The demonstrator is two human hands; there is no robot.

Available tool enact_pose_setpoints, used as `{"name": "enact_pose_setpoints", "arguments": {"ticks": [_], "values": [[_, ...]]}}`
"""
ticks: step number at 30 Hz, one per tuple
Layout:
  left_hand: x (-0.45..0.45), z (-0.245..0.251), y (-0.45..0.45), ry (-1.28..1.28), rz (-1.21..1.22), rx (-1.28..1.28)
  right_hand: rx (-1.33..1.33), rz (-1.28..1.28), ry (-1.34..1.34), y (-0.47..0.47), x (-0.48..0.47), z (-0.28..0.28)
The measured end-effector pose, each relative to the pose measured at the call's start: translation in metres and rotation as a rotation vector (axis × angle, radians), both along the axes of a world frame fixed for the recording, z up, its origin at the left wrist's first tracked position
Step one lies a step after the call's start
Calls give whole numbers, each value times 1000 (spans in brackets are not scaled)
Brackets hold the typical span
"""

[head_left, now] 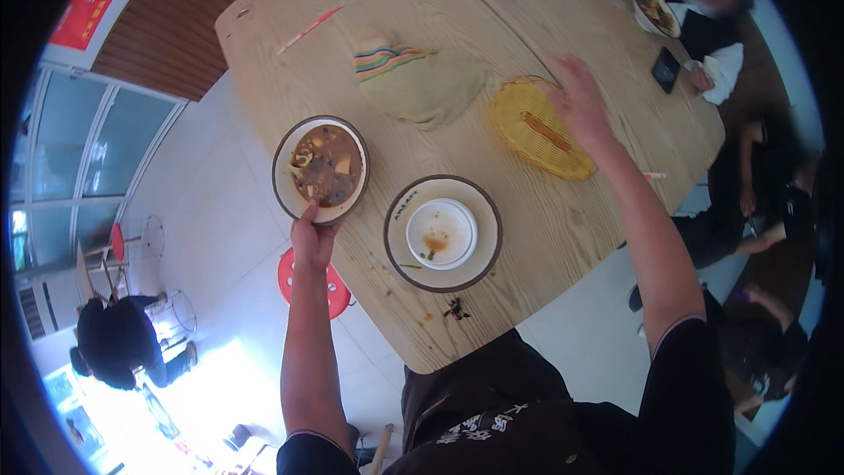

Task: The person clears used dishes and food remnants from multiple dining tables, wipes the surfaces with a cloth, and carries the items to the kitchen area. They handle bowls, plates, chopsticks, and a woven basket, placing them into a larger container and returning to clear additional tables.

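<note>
My left hand (pixel 311 241) grips the near rim of a deep bowl (pixel 283 178), thumb over the edge. Brown soup (pixel 333 168) with pale chunks fills it, and it is at the table's left edge. My right hand (pixel 581 109) is blurred above the far right side of a yellow woven basket (pixel 513 102), fingers apart and holding nothing visible. In the basket lies a piece of fried dough stick (pixel 546 132). Between my arms, a small white bowl (pixel 461 211) with brown residue and green bits sits inside a wide dark-rimmed bowl (pixel 484 244).
A striped, greenish cloth (pixel 422 89) lies beyond the bowls. Farther left is a red-and-white paper strip (pixel 311 29). Dark scraps (pixel 455 309) lie on the wooden table (pixel 541 277) near me. Across it, a person (pixel 715 33) sits by a food bowl and a phone (pixel 666 70). A red stool (pixel 339 293) stands left.
</note>
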State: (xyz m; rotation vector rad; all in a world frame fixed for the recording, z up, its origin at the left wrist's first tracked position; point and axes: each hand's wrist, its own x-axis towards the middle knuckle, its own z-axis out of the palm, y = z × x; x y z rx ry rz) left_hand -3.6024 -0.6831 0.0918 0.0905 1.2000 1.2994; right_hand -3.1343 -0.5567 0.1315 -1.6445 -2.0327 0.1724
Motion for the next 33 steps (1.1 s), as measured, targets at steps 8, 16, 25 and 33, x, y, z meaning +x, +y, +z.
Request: {"name": "enact_pose_setpoints", "arguments": {"ticks": [8,16,25,33], "values": [[-35,48,-91,-54,62,86,-457,242,-252,113,-227,-39],[-58,62,-199,-47,201,124,-326,698,-292,66,-306,-79],[-80,46,-305,-93,297,43,-286,477,-133,-79,-431,-72],[-124,34,-352,-120,85,67,-264,559,342,-155,-361,78]]}}
